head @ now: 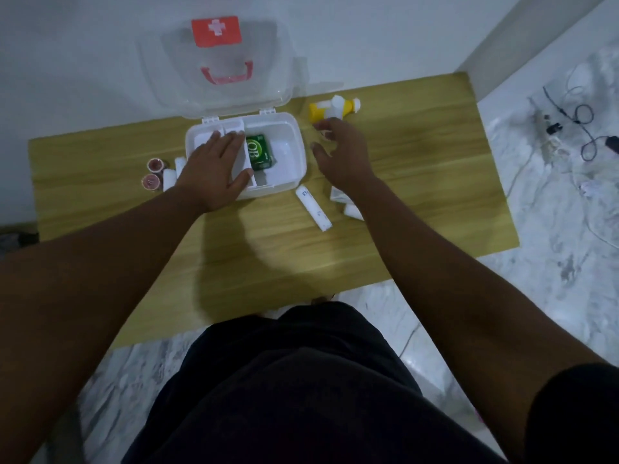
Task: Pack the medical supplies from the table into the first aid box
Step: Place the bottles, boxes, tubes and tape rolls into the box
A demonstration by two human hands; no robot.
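Note:
The white first aid box (294,152) stands open on the wooden table (418,169), its clear lid (217,61) with a red cross leaning back. A green packet (260,151) lies inside. My left hand (211,169) rests flat on the box's left compartments, fingers spread, holding nothing. My right hand (341,152) hovers open to the right of the box, just in front of a yellow bottle (318,112) and a white bottle (336,107). A white tube (313,207) lies in front of the box. White packets (348,202) are partly hidden under my right forearm.
Two small red-capped jars (152,174) and white rolls (170,177) sit left of the box. Cables and small devices (576,135) lie on the marble floor to the right. A white wall runs behind the table.

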